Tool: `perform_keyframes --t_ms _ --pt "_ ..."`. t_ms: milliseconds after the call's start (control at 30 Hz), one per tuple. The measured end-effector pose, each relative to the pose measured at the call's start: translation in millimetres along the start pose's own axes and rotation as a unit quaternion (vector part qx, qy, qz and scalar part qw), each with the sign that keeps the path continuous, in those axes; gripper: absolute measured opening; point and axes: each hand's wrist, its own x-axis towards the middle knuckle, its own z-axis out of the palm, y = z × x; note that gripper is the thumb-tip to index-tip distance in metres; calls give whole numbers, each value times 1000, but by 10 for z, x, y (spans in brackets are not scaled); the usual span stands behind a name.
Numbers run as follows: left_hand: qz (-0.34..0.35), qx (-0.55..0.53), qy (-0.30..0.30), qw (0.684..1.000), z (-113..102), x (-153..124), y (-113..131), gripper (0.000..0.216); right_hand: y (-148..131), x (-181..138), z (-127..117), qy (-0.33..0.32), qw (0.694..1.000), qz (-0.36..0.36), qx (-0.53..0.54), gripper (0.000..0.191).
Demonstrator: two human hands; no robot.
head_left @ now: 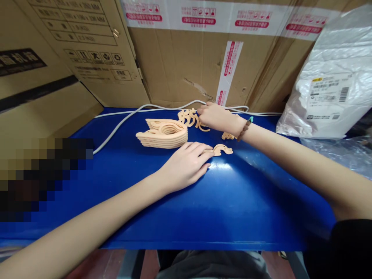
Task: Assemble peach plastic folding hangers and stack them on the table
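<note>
Left hand [186,164] lies flat and open, fingertips touching a single curved piece [223,149] at its two o'clock, with a neat stack [164,133] at eleven o'clock; right hand [213,116] curls over unstacked loose pieces [188,116] at the table's [203,209] twelve o'clock, its grip indiscernible.

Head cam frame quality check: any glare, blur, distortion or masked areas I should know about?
Head view: sharp overall, no visible motion blur; soft glare on the blue table just beside the left hand, and on the plastic bag at right; wide-angle distortion tilts and bows the edges of the cardboard boxes; a pixelated block masks part of the left side.
</note>
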Motion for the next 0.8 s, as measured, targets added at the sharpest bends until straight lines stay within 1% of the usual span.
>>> perform_keyframes --t_ms 133,200,267,333,400,467,500,567,600,633,700,767,800 --pt "13 -8 23 1000 -21 6 5 31 -3 16 -29 2 998 -36 -42 25" --pt "15 -12 35 999 -18 4 6 30 41 20 -17 6 998 -37 -46 25" --pt "18 -18 48 999 -11 0 8 29 111 5 -24 25 998 -29 -42 25" --pt "17 -28 65 997 -14 -2 12 28 188 -49 -84 55 998 -7 -33 24" --pt "10 -48 88 995 -32 -1 23 25 246 -152 -202 88 996 30 -10 23" --pt "-6 -73 119 990 -63 1 40 21 255 -303 -354 121 989 72 50 22" --pt "-14 -83 133 987 -80 0 49 20 234 -392 -428 136 980 107 95 20" --pt "-35 -94 155 983 -107 -4 68 18 138 -584 -544 154 951 166 209 18" --pt "-46 -97 164 981 -114 -6 76 17 65 -682 -577 157 929 188 278 18" --pt "-59 -101 175 978 -117 -10 83 15 -20 -777 -592 148 901 205 353 19" --pt "-83 -114 197 970 -113 -15 91 16 -216 -951 -571 101 836 208 497 23" --pt "-94 -131 203 966 -103 -18 93 26 -421 -1090 -506 70 762 212 608 24" --pt "-92 -139 195 967 -98 -18 93 31 -519 -1143 -469 48 732 216 644 25"
